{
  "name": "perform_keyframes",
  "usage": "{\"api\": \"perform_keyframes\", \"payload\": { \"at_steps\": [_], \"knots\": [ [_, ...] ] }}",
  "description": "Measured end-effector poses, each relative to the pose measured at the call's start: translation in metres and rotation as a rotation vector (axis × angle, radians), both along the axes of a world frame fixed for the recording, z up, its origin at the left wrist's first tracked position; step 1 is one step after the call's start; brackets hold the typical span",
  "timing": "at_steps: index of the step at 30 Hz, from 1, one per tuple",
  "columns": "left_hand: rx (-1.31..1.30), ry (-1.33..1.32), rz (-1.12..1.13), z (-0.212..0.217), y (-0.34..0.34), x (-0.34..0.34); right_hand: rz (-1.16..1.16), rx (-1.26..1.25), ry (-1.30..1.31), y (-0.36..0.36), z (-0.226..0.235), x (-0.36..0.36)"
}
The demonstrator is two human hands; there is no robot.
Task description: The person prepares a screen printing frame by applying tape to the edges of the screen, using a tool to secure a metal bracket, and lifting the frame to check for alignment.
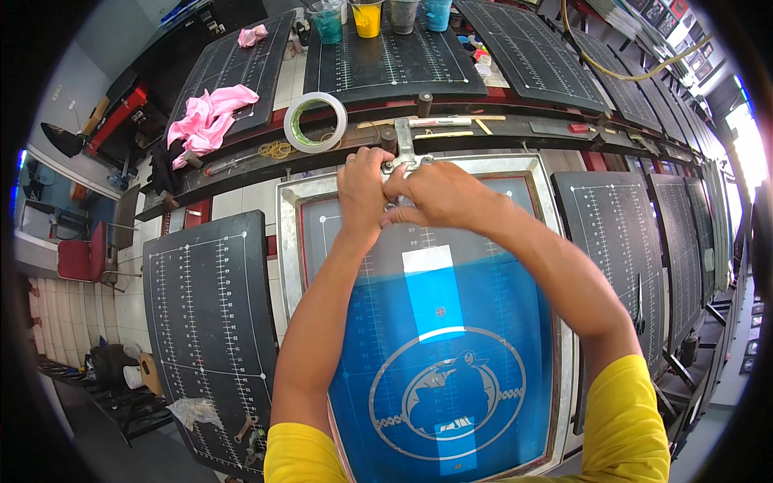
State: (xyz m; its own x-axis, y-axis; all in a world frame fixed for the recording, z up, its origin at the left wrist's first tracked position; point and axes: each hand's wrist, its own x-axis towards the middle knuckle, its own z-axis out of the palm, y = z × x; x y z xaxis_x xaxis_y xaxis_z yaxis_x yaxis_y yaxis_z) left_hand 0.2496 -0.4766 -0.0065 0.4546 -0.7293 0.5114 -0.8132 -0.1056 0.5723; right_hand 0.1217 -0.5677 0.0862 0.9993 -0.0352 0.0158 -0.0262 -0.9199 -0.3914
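A screen printing frame [564, 402] with blue-coated mesh [515, 322] lies in front of me. Its mesh shows a bird design [451, 394] inside an oval ring. Through the mesh a white strip [427, 259] is visible. At the middle of the frame's far edge stands a metal clamp [404, 138]. My left hand [362, 187] is closed over that far edge, just left of the clamp. My right hand [451, 195] is curled at the clamp, its thumb and fingers around the clamp's near part, which they partly hide.
Beyond the frame, a rail holds a tape roll [316, 122] and a white marker [440, 122]. Black printing boards [211, 322] surround me, one with wrenches [245, 428]. Pink cloth [211, 117] lies at the far left; ink cups [367, 18] stand at the back.
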Motion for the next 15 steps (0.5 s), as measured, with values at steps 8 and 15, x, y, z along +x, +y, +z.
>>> {"api": "perform_keyframes", "payload": {
  "at_steps": [8,15],
  "knots": [
    [0.017,-0.029,0.075,-0.004,-0.012,0.000,-0.199,0.504,-0.020,-0.051,0.001,0.071],
    [0.036,-0.026,0.098,0.001,-0.006,-0.002,-0.650,0.645,-0.103,-0.100,-0.021,0.081]
  ]
}}
